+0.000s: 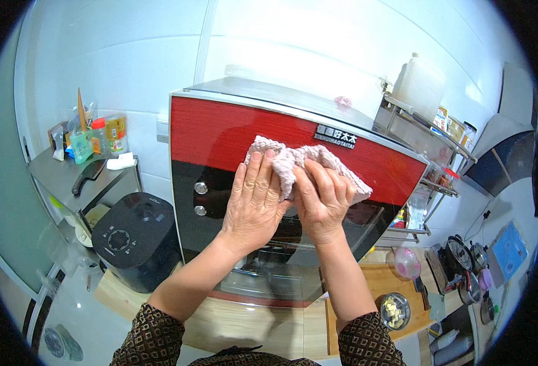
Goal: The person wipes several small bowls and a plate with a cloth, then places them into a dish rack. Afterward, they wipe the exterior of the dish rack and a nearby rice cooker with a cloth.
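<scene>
A pale pink, fluffy cleaning cloth (333, 160) lies bunched against the red upper front of a glass-fronted kitchen cabinet (218, 132). My left hand (253, 206) rests with its fingers stretched on the cloth's left part, pressing it to the front. With bent fingers my right hand (324, 196) grips the middle of the cloth, whose right corner sticks out past the knuckles. Both hands are close together, near the line between the red panel and the dark glass. Two round metal knobs (200, 188) sit left of my left hand. A plate with writing is above the cloth.
Left stand a black rice cooker (136, 238) and a metal shelf (53, 176) with a cleaver (88, 176) and jars. At right are a wire rack (433, 126) holding a white jug (420, 84), and a wooden cutting board (369, 293) with a glass bowl (394, 311) of pale pieces.
</scene>
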The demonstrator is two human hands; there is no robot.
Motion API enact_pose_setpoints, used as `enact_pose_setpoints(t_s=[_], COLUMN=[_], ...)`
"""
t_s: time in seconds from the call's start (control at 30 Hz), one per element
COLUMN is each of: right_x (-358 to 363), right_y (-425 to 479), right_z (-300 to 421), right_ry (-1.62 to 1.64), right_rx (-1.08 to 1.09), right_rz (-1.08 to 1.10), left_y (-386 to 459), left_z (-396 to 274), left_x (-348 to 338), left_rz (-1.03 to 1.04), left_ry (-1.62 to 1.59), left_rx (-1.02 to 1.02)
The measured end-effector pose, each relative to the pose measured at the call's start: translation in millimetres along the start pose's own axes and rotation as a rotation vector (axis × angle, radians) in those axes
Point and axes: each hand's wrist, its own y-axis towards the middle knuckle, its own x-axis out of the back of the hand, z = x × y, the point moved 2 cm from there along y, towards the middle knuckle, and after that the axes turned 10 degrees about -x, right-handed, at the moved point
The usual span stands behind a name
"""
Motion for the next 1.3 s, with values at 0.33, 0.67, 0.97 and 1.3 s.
enact_pose_setpoints(t_s=[0.33,0.67,0.97,1.3], right_x=[29.2,40.3,56.6,48.5], right_y=[-24.3,-98.9,-176.1,-122.1], right_z=[-63.2,-79.0,-77.8,-78.2], right_ry=[-0.1,-0.019,0.038,0.03], right_rx=[-0.104,-0.122,-0.107,-0.161], right_rz=[-0.071,-0.028,0.199,0.176], left_y=[31.3,-14.7,-85.7,-34.7], left_z=[-35.9,-82.5,-110.6,-86.9], left_x=[-21.5,-61.7,-95.7,-70.3], left_rz=[0.003,0.045,0.094,-0.004], left_ry=[0.051,0.054,0.078,0.091], left_rx=[-0.099,-0.198,-0.271,-0.192])
